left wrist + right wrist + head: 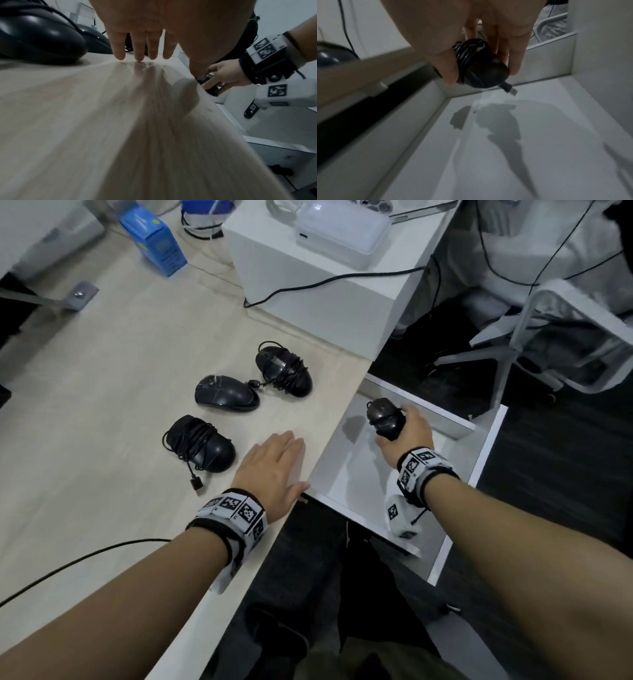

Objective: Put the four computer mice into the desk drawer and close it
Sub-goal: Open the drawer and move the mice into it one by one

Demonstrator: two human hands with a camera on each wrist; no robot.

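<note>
My right hand (404, 433) grips a black mouse (383, 417) with its cable wound round it, held above the bottom of the open white drawer (346, 474). In the right wrist view the held mouse (481, 67) hangs clear of the drawer floor (522, 135), its USB plug (510, 89) dangling. Three black mice lie on the desk: a near one wrapped in cable (202, 445), a middle one (226, 393) and a far wrapped one (284, 369). My left hand (274, 470) lies flat on the desk (102, 405) by its edge, with straight fingers (137, 44).
A white box (308, 278) carrying a white device (342, 231) stands at the back of the desk, with a black cable (325, 282) running over it. A blue carton (154, 241) sits at the far left. A white chair frame (531, 337) stands beyond the drawer.
</note>
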